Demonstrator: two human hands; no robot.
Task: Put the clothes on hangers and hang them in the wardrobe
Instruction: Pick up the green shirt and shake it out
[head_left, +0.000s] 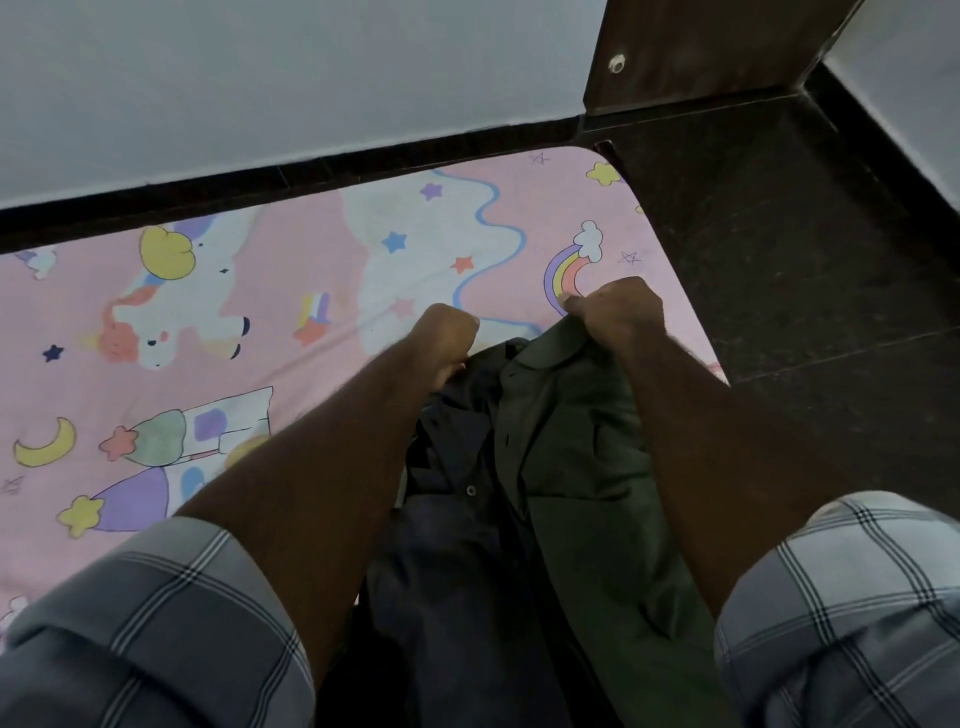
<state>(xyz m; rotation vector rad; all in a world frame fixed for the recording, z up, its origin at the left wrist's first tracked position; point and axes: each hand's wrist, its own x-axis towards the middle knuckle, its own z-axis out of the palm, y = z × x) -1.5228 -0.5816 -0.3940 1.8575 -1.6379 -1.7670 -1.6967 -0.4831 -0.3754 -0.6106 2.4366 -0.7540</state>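
A dark green button-up shirt (571, 457) hangs down between my forearms above the bed. My right hand (618, 312) is closed on its collar and shoulder at the upper right. My left hand (441, 343) is a fist gripping the other side of the shirt near the collar, where the fabric (447, 519) looks darker, almost navy. Whether that darker part is the shirt's inside or a second garment cannot be told. No hanger is visible; the shirt's lower part runs out of view at the bottom.
The bed (156, 364) carries a pink sheet printed with unicorns, stars and rainbows, and sits against a white wall (260, 78). Dark stone floor (779, 234) lies to the right. A brown wooden panel (691, 47) stands at the top right corner.
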